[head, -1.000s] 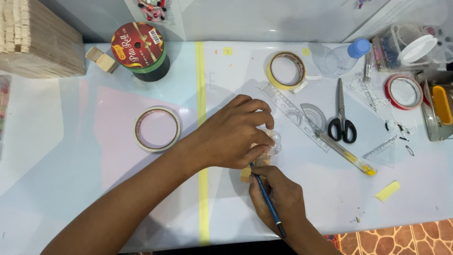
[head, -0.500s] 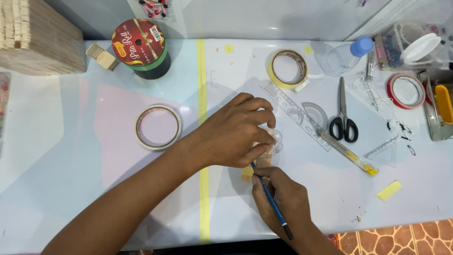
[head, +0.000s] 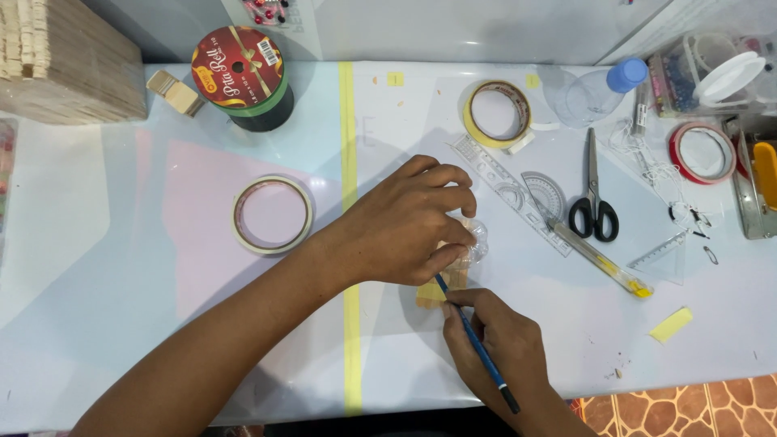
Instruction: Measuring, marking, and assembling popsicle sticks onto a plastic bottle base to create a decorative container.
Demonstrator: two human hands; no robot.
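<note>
Frame centre: left hand presses small wooden piece and clear plastic bit flat on worktop, grip closed over both. Right hand pinches blue pencil, tip at wood. Marking step apparently in hand; steady hold needed. Ruler lies near.

Place: you are at a home craft or hobby desk.
Surface: your pale glossy tabletop carries a strip of yellow tape.
Tools: black-handled scissors, a clear ruler and a protractor lie before you.
Supplies: tape rolls, a ribbon spool and stacked wooden sticks sit around you.
Storage: a clear box of small items stands at your far right.
</note>
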